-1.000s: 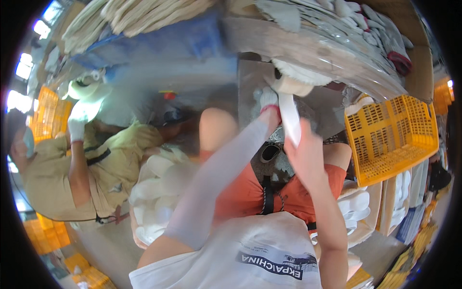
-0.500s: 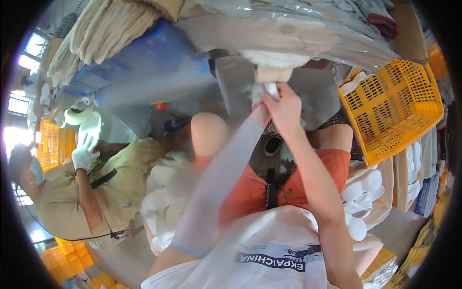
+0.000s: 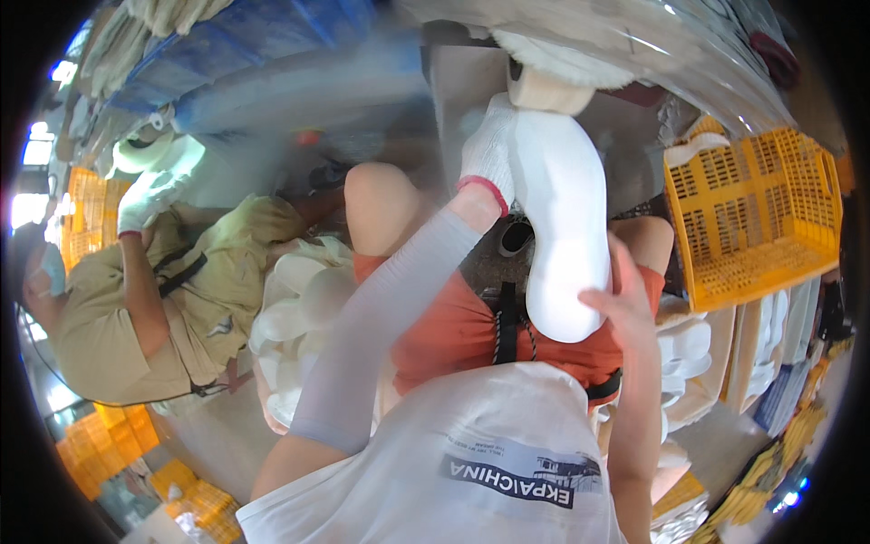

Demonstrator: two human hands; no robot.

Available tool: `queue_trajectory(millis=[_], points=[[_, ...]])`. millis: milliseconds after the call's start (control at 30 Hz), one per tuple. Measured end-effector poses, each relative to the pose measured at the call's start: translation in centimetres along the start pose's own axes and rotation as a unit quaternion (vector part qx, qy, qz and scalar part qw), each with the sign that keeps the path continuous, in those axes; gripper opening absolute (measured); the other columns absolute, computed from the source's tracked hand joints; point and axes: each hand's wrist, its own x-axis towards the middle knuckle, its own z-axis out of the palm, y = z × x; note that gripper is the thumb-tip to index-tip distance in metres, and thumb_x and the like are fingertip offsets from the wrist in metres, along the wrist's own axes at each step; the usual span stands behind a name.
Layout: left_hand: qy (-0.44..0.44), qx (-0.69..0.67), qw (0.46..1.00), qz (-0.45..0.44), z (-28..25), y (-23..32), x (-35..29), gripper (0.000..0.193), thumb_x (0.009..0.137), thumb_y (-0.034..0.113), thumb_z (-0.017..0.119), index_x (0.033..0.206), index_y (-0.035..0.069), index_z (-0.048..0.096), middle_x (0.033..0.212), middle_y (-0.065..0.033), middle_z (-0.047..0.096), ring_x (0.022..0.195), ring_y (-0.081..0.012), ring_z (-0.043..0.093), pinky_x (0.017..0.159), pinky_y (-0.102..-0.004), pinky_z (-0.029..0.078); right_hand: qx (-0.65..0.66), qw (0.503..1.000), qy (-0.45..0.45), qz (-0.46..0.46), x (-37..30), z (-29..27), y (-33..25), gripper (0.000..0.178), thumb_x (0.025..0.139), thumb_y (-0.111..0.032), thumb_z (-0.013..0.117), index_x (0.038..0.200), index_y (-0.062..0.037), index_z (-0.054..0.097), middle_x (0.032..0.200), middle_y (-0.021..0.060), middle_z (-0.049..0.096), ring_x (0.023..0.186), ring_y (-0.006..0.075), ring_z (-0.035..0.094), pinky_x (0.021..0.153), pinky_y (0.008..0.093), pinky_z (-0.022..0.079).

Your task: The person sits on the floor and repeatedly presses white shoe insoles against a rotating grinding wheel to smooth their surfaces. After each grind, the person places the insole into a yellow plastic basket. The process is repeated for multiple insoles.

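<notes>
A white shoe sole lies lengthwise in front of me, its broad, smooth face up. My left hand, in a white knit glove with a red cuff, is closed on the far left edge of the sole; some fingers are hidden beneath it. My bare right hand grips the near right edge, with the thumb over the top. The sole's far end is right at a cream-coloured roller, and whether they touch I cannot tell. Behind the roller sits a fuzzy white wheel.
Clear plastic sheeting hangs over the wheel. A yellow crate is tilted at the right, near stacked white soles. More white pieces are piled at my left. A co-worker sits beyond them, under a blue panel.
The sole has turned from edge-on to showing its broad face. My right hand has moved from beside the left hand back to the sole's near end. The view has shifted slightly.
</notes>
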Motion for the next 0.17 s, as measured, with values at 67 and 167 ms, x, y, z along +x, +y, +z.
queue_trajectory(millis=[67, 167], points=[[0.028, 0.014, 0.999, -0.034, -0.7, 2.4, 0.7, 0.054, 0.107, 0.049, 0.052, 0.135, 0.003, 0.059, 0.131, -0.0148, 0.065, 0.116, -0.0221, 0.061, 0.097, -0.0322, 0.050, 0.018, 0.999, 0.028, 0.036, -0.5, 0.1, -0.3, 0.080, 0.078, -0.004, 0.081, 0.150, 0.0064, 0.046, 0.138, 0.0157, 0.062, 0.131, 0.0258, 0.059, 0.112, 0.0386, 0.046], [0.069, -0.221, 0.971, -0.054, 0.9, 7.0, 4.1, 0.056, 0.106, 0.049, 0.054, 0.147, 0.011, 0.051, 0.139, -0.0159, 0.060, 0.127, -0.0221, 0.057, 0.110, -0.0342, 0.043, 0.070, 0.994, -0.058, 0.058, 4.8, 0.1, -3.4, 0.088, 0.082, -0.010, 0.079, 0.157, 0.0056, 0.035, 0.149, 0.0180, 0.054, 0.140, 0.0286, 0.051, 0.118, 0.0414, 0.041]])
